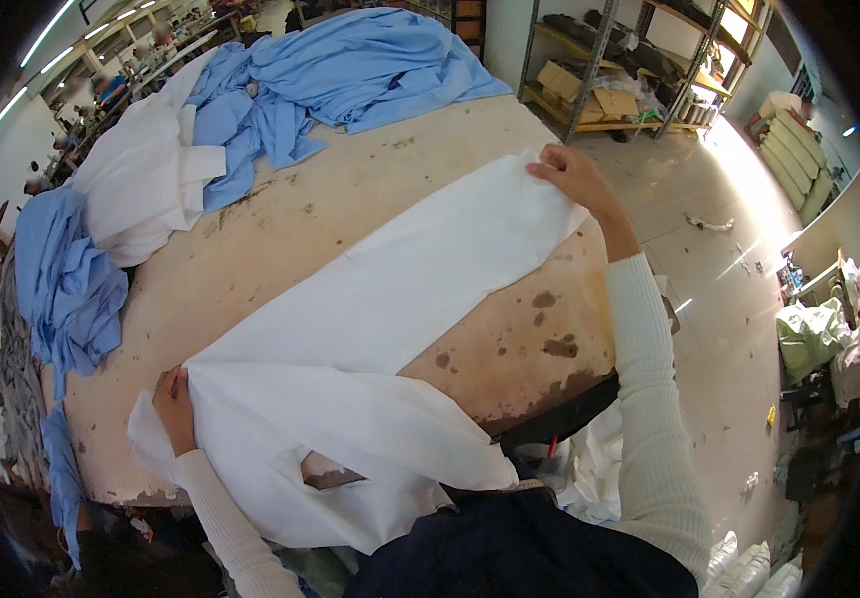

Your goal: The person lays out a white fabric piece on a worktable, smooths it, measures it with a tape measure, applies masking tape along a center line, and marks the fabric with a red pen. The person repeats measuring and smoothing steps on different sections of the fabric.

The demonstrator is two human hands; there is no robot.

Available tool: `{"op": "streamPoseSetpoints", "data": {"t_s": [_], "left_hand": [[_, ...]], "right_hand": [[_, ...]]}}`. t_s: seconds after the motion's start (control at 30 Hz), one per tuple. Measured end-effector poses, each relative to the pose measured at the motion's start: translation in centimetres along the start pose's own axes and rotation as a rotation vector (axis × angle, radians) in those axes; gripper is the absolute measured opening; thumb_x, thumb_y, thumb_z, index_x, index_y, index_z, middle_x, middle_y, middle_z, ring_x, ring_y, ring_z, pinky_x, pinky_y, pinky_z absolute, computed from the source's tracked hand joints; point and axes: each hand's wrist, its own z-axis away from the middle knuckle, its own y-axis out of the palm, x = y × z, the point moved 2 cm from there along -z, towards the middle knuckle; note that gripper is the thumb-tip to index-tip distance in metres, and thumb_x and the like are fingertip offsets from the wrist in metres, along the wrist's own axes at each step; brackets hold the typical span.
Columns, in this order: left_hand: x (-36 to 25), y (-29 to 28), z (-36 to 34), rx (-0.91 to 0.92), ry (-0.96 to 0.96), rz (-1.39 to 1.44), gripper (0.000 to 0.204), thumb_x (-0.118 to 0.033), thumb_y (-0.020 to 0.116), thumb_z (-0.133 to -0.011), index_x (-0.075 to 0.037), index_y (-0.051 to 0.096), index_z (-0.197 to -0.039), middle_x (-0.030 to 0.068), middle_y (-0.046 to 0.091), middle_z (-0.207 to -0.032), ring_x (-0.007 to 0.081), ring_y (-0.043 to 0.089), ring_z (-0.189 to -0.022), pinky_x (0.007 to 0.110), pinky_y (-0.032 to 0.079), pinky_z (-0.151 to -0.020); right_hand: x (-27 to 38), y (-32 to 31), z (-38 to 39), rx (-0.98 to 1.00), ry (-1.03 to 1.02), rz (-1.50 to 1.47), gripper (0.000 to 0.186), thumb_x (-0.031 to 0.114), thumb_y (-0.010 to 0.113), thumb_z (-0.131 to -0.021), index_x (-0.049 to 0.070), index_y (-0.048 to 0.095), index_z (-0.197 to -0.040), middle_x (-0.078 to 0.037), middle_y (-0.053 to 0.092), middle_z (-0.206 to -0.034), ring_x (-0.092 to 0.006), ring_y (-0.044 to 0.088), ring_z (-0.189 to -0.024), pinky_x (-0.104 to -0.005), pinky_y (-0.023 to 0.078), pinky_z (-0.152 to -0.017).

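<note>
A long piece of white cloth (390, 269) lies diagonally over the worn tabletop (280, 239). One of its strips runs to the far right; a second, rumpled part folds back toward me, with a gap that bares the table. My right hand (574, 179) pinches the far right end of the cloth between thumb and fingers. At the left corner, where the two parts meet, my left hand (174, 407) has its fingers closed on the cloth edge. Part of the near fabric hangs over the table's front edge by my body.
Blue cloth (360, 65) is heaped at the back, with white cloth (141, 179) and another blue bundle (69, 279) along the left. Metal shelving (589, 70) with boxes stands at the far right. White fabric (594, 458) hangs below the table's near right edge.
</note>
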Motion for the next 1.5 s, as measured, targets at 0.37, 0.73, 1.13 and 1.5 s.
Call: {"op": "streamPoseSetpoints", "data": {"t_s": [0.37,0.73,1.13,1.5], "left_hand": [[0.4,0.1,0.2,0.034,-0.047,-0.001,0.023,-0.012,0.056,-0.089,0.008,0.061,-0.098,0.0122,0.062,-0.09,0.0208,0.057,-0.084,0.028,0.044,-0.076],[1.9,-0.8,0.3,0.016,-0.078,0.038,0.021,-0.011,0.057,-0.088,0.007,0.062,-0.097,0.0116,0.063,-0.089,0.0198,0.058,-0.082,0.028,0.044,-0.076],[2.0,-0.6,0.4,0.02,-0.048,0.043,0.02,-0.013,0.056,-0.089,0.005,0.062,-0.097,0.0096,0.063,-0.088,0.0168,0.057,-0.081,0.028,0.044,-0.075],[2.3,-0.2,0.2,0.029,-0.047,0.083,0.021,-0.013,0.056,-0.089,0.006,0.061,-0.097,0.0106,0.063,-0.088,0.0175,0.058,-0.081,0.027,0.044,-0.077]], "right_hand": [[-2.6,-1.3,1.2,-0.082,0.336,-0.786,0.014,0.014,0.059,-0.085,0.009,0.053,-0.096,-0.009,0.055,-0.1,-0.026,0.053,-0.085,-0.0375,0.043,-0.079],[-1.1,3.0,3.1,-0.069,-0.562,0.504,0.03,0.021,0.054,-0.087,0.013,0.055,-0.116,-0.006,0.054,-0.123,-0.0288,0.05,-0.112,-0.0429,0.037,-0.097],[-3.7,-2.0,7.1,0.168,0.475,-0.147,0.031,0.026,0.062,-0.083,0.001,0.059,-0.1,-0.008,0.059,-0.058,-0.0122,0.05,-0.036,-0.0271,0.037,-0.035],[-5.2,-0.1,6.9,-0.37,0.056,0.636,0.014,0.015,0.058,-0.085,0.006,0.055,-0.095,-0.007,0.061,-0.087,-0.0218,0.06,-0.075,-0.0336,0.046,-0.062]]}}
